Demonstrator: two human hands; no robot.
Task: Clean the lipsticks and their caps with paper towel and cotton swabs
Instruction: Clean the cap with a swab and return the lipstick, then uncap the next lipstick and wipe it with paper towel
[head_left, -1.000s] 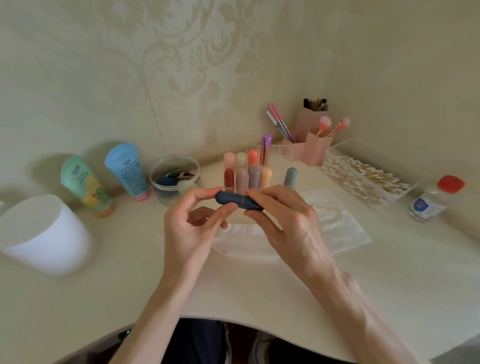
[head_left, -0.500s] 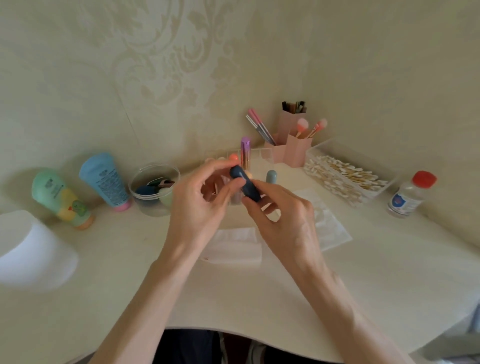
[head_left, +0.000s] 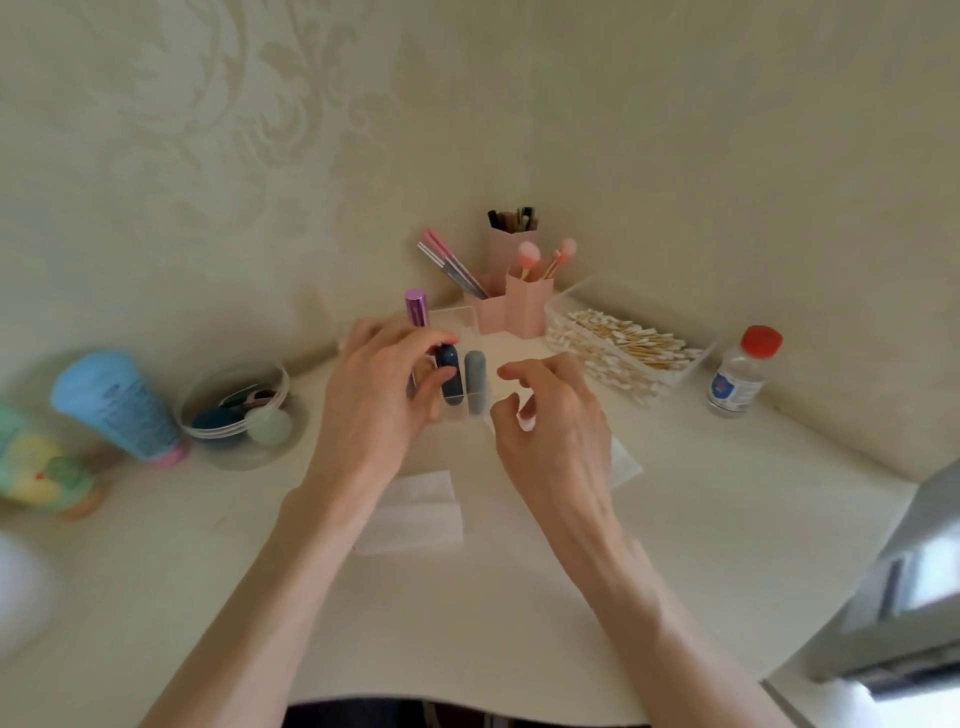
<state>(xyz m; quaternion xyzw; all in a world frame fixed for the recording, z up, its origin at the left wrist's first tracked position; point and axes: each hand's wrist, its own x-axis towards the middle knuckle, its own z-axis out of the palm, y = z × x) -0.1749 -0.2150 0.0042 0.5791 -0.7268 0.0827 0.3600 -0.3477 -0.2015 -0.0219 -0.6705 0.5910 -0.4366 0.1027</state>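
Note:
My left hand (head_left: 379, 395) pinches a dark blue lipstick (head_left: 448, 376) between thumb and fingers and holds it upright in the clear lipstick organizer (head_left: 465, 317). A grey-blue lipstick (head_left: 475, 382) stands right beside it. A purple metallic lipstick (head_left: 415, 307) rises behind my left hand, which hides the other lipsticks. My right hand (head_left: 550, 421) hovers just right of the organizer, fingers loosely curled, holding nothing. Folded paper towel (head_left: 415, 512) lies on the desk between my forearms. A clear tray of cotton swabs (head_left: 623, 348) sits at the back right.
Pink brush holders (head_left: 511, 306) stand in the corner. A red-capped bottle (head_left: 740, 371) is at right. A clear bowl of sponges (head_left: 236, 415), a blue tube (head_left: 117, 405) and a green tube (head_left: 36, 467) stand at left. A grey object (head_left: 909, 571) is at the right edge.
The dark blue lipstick went from both hands, held level, to upright in the organizer in my left hand alone. My right hand let go and drew back to the right.

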